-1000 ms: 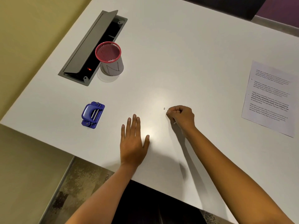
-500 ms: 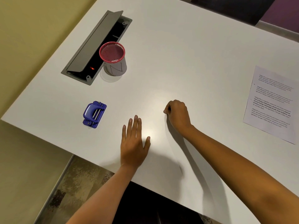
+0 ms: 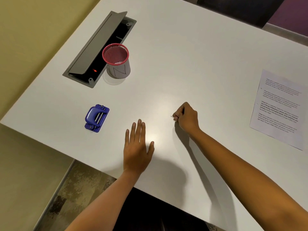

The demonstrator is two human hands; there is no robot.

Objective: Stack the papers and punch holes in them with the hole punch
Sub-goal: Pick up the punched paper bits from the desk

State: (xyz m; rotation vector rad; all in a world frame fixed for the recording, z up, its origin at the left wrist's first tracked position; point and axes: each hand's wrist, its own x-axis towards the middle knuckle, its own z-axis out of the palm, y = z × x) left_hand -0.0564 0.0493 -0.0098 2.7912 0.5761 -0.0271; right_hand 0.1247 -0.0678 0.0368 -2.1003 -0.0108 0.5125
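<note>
The blue hole punch [image 3: 97,117] lies on the white table [image 3: 183,55] near its front left edge, with no hand on it. The printed papers [image 3: 280,109] lie flat at the right, with small holes along their left edge. My left hand [image 3: 137,148] rests flat on the table, palm down and fingers apart, to the right of the punch. My right hand [image 3: 186,116] is at mid-table with its fingers curled, pinching tiny white paper bits [image 3: 172,116] at the fingertips.
A pink-rimmed mesh cup [image 3: 117,61] stands at the back left, with white bits inside. Beside it a grey cable hatch [image 3: 100,47] is set into the table with its lid raised. The table's front edge runs just below my left wrist.
My right hand reached onto a tiny white bit on the table, closed over it, and now holds it pinched at the fingertips. The left hand has stayed flat.
</note>
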